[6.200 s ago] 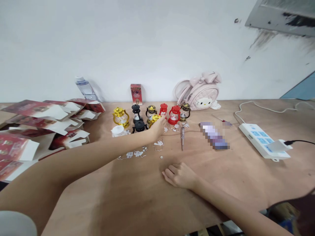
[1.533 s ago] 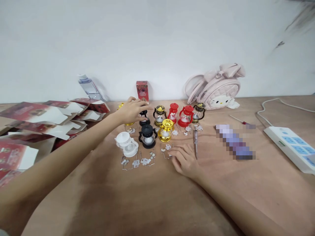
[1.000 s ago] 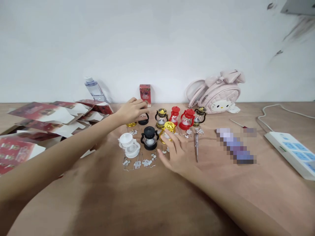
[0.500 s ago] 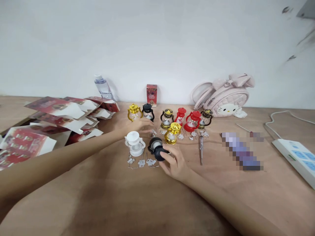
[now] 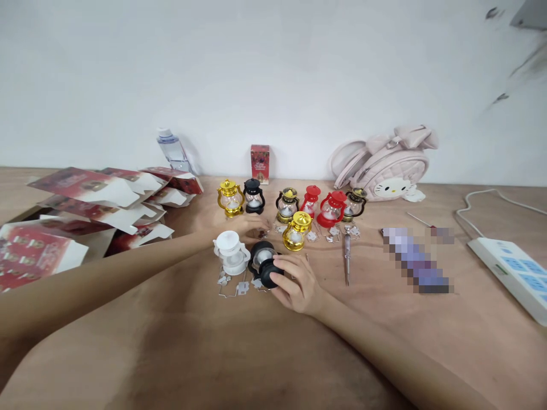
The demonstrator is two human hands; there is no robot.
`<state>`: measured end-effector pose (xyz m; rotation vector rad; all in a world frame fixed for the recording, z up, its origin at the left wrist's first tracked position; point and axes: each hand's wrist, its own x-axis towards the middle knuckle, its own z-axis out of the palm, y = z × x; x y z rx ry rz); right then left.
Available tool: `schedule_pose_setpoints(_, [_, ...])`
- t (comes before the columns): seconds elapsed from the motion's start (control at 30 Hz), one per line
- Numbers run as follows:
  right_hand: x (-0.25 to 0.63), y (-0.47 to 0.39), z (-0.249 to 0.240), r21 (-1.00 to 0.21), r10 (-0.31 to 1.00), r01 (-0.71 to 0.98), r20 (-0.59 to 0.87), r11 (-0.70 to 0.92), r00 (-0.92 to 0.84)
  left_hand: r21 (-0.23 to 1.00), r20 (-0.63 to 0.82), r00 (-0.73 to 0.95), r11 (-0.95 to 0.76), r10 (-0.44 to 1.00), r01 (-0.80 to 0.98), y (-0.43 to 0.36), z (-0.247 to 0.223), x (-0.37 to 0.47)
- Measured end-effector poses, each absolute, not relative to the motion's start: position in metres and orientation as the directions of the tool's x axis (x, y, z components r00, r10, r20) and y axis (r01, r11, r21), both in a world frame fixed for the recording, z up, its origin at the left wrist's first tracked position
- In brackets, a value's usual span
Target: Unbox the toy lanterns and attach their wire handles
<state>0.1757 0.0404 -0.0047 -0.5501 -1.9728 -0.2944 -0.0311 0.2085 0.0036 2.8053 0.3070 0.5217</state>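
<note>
Right hand (image 5: 299,287) has the front black lantern (image 5: 268,272) gripped and tipped, just below frame centre. Left hand (image 5: 244,225) is partly behind the smooth white lantern (image 5: 231,250), can't tell its grip. Glossy red cardboard cartons (image 5: 96,213) crowd the left; power strip (image 5: 513,276) is cut off at right, nearby slab (image 5: 416,262) pixelated.

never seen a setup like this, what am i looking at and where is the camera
There is no machine here: these are a person's bare hands, seen from a camera worn on the head, looking forward and down. The right hand holds a tilted black lantern. The left hand is just beyond the white lantern; whether it grips anything is unclear. The wooden table also bears red cartons, a screwdriver, a pink bag and more small lanterns.
</note>
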Motion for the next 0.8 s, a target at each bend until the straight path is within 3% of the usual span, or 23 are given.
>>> schedule_pose_setpoints(0.4, [0.174,0.04,0.0,-0.018,0.238,0.514,0.899,0.857,-0.366,0.221,0.388,0.858,-0.938,0.335,0.267,0.212,-0.015,-0.032])
schedule_pose_setpoints(0.8, [0.173,0.042,-0.002,-0.017,0.23,0.525,0.911,0.851,-0.343,0.028,0.395,0.872,-0.953,0.289,0.302,0.209,-0.011,-0.033])
